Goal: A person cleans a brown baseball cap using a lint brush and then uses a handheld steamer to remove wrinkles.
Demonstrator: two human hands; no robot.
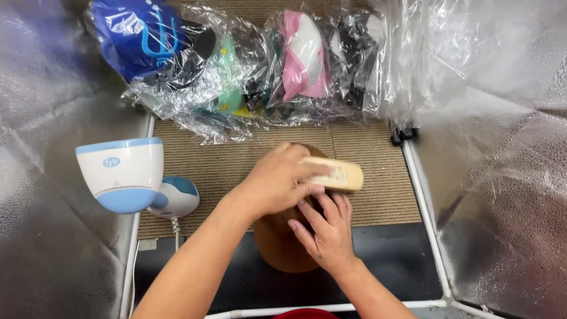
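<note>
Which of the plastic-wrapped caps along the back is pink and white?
The pink-and-white cap in clear plastic, right of the dark blue wrapped cap and the mint-green wrapped one.

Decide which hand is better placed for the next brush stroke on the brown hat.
Left: the left hand grips the brush on the hat; the right hand lies flat, steadying the hat.

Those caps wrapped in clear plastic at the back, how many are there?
4 can be told apart: a blue cap far left, a green one beside it, a pink-and-white one in the middle, a dark one right. More may be hidden.
</note>
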